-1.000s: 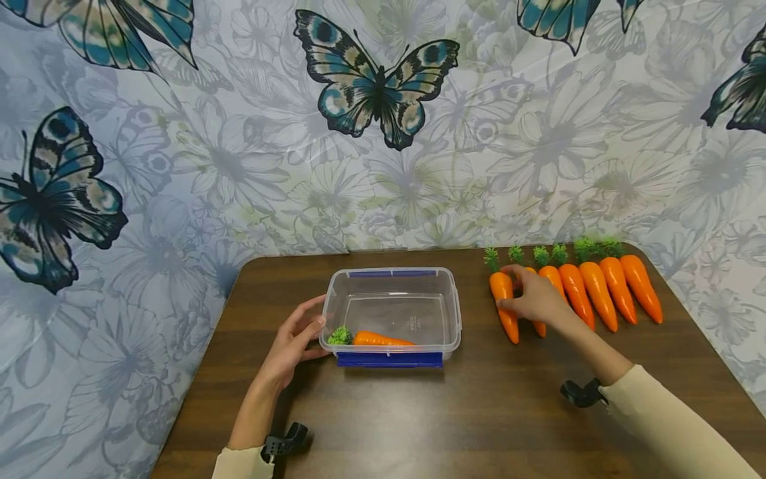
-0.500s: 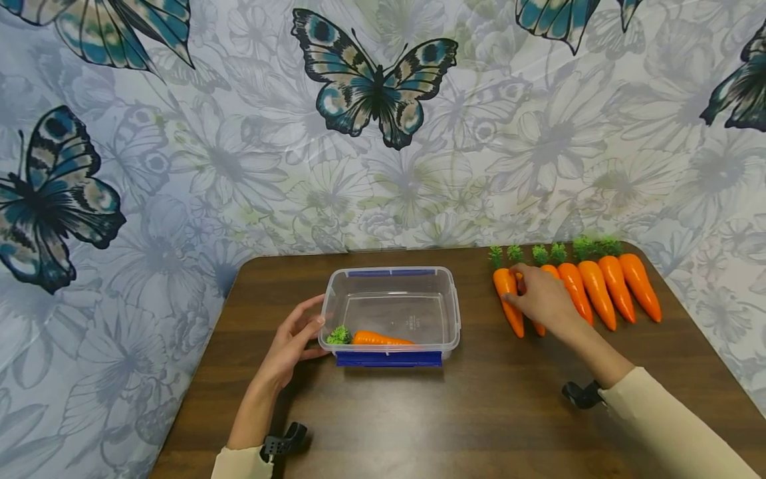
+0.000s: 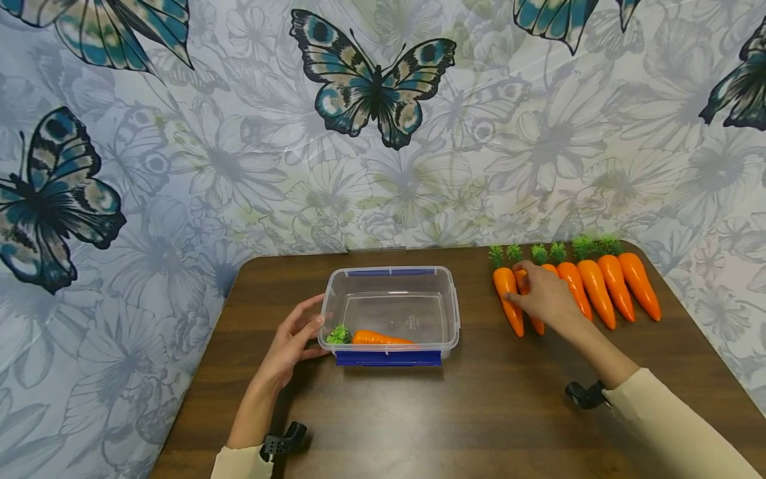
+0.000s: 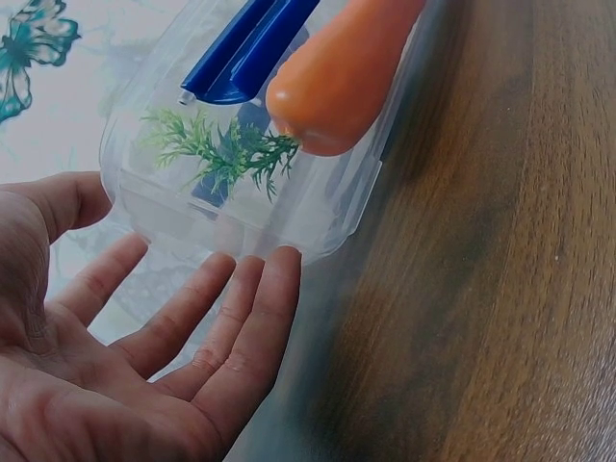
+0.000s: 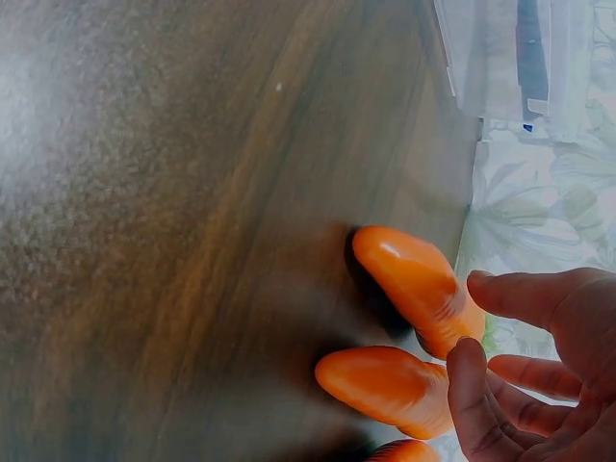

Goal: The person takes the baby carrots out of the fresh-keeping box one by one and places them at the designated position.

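Observation:
A clear plastic container (image 3: 391,309) with blue clips stands on the table, and one toy carrot (image 3: 378,338) with a green top lies along its near side. My left hand (image 3: 290,346) rests its fingertips against the container's left end, fingers mostly straight, as the left wrist view also shows. At the right, my right hand (image 3: 541,293) hovers over the row's left part. Its thumb is by the leftmost carrot (image 3: 507,299), its index finger over the second carrot (image 3: 536,326), which it partly covers. In the right wrist view its fingers (image 5: 520,294) look loosely spread, with no carrot gripped.
More carrots (image 3: 595,293) lie side by side to the right, green tops toward the wall. A butterfly-patterned wall covering (image 3: 383,186) rises behind the wooden table (image 3: 389,426). Bare tabletop shows between the container and the row.
The leftmost carrot was shifted slightly right and away from me, closer to the second one. The right hand then eased off it a little to the right. The left hand has stayed put.

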Available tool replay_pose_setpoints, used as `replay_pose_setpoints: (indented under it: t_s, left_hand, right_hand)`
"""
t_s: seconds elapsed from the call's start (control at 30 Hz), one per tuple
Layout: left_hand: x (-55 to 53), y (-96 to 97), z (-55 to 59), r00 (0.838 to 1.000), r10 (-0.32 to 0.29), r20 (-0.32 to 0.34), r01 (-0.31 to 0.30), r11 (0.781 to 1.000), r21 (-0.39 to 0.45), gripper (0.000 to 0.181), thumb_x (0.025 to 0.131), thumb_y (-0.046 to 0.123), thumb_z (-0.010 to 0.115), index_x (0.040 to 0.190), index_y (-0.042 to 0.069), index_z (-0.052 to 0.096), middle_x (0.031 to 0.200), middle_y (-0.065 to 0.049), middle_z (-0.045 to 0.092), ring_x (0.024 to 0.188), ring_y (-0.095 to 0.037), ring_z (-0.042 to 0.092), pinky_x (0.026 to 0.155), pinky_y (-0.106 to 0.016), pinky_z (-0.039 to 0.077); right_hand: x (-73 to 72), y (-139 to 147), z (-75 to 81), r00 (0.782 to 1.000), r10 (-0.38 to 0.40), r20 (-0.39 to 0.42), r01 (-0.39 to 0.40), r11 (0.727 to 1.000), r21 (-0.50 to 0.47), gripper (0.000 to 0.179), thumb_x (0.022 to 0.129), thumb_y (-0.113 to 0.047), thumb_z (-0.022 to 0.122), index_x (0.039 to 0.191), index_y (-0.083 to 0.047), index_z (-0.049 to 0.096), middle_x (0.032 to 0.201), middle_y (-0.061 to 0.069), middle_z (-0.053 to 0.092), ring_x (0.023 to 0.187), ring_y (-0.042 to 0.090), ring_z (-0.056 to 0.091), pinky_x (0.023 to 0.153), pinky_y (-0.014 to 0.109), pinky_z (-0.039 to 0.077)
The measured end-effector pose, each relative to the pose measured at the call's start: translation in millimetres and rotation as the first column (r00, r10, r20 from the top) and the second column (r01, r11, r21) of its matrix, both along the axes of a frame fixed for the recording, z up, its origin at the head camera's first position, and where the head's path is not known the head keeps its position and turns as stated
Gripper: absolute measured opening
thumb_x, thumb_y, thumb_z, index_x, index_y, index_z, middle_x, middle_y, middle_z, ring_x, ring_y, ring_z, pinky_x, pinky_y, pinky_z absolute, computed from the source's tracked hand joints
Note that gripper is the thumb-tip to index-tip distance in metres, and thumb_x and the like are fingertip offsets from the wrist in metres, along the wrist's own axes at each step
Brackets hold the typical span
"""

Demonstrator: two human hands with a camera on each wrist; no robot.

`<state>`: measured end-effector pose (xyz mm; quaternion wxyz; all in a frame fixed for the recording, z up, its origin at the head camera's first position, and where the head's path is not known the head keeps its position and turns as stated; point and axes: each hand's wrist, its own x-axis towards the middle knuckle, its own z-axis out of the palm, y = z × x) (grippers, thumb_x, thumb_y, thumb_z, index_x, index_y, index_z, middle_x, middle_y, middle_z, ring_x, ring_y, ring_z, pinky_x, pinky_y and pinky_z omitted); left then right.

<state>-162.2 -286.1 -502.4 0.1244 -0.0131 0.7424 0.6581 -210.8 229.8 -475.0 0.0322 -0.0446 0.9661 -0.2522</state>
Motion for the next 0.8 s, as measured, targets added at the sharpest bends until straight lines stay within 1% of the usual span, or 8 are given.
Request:
replay_pose_setpoints:
  t_s: [0.1,0.33,0.5,0.63,0.73,0.8]
  left_hand:
    - [0.4,0.0,0.0,1.000,-0.002,0.000,0.002,1.000,-0.001,0.053,0.112,0.035,0.061,0.162,0.030,0.045,0.155,-0.024,0.056,0.114,-0.023,0.071,0.088,-0.051,0.066]
    - [0.5,-0.2,-0.3,1.000,-0.007,-0.004,0.007,1.000,0.002,0.053,0.111,0.036,0.061,0.162,0.031,0.046,0.154,-0.023,0.056,0.114,-0.024,0.071,0.088,-0.051,0.066]
    - [0.0,-0.4,-0.7,1.000,-0.004,-0.001,0.004,1.000,-0.001,0.054,0.111,0.037,0.062,0.162,0.031,0.046,0.154,-0.023,0.057,0.114,-0.024,0.072,0.088,-0.051,0.066]
    - [0.0,-0.4,-1.1,1.000,0.000,0.004,0.000,1.000,-0.002,0.054,0.111,0.038,0.062,0.162,0.032,0.046,0.154,-0.023,0.057,0.114,-0.024,0.072,0.088,-0.051,0.066]
    - [0.3,-0.4,-1.1,1.000,0.000,0.003,0.000,1.000,0.000,0.054,0.111,0.037,0.062,0.162,0.031,0.046,0.154,-0.024,0.057,0.114,-0.024,0.072,0.088,-0.051,0.066]
    - [0.5,-0.5,-0.9,1.000,-0.002,0.000,0.002,1.000,0.002,0.054,0.111,0.036,0.062,0.162,0.031,0.046,0.153,-0.024,0.057,0.114,-0.023,0.072,0.088,-0.051,0.066]
  right_hand:
    - [-0.2,0,0.6,1.000,0.000,-0.004,0.000,1.000,0.003,0.066,0.095,-0.032,0.083,0.146,0.001,0.055,0.097,0.014,0.068,0.069,0.022,0.058,0.059,0.034,0.044]
    - [1.2,-1,1.3,1.000,0.004,0.019,-0.004,1.000,-0.006,0.065,0.096,-0.030,0.082,0.146,0.000,0.054,0.092,0.012,0.064,0.068,0.022,0.054,0.058,0.034,0.042]
    - [2.8,-2,2.1,1.000,0.005,0.015,-0.005,1.000,-0.004,0.066,0.096,-0.031,0.082,0.146,0.000,0.054,0.094,0.013,0.064,0.070,0.023,0.054,0.059,0.034,0.042]
    - [6.3,-6,6.0,1.000,0.012,0.004,-0.012,1.000,0.011,0.067,0.096,-0.032,0.081,0.148,0.000,0.054,0.107,0.020,0.069,0.078,0.026,0.062,0.064,0.039,0.049]
    - [9.7,-12,11.9,0.999,0.026,-0.019,-0.026,0.999,0.023,0.068,0.096,-0.034,0.081,0.149,-0.002,0.054,0.119,0.023,0.071,0.089,0.031,0.068,0.071,0.046,0.056]
    - [11.6,-16,16.3,0.999,0.038,-0.038,-0.037,0.999,0.022,0.067,0.097,-0.037,0.081,0.149,-0.003,0.056,0.123,0.023,0.072,0.095,0.034,0.070,0.076,0.050,0.058]
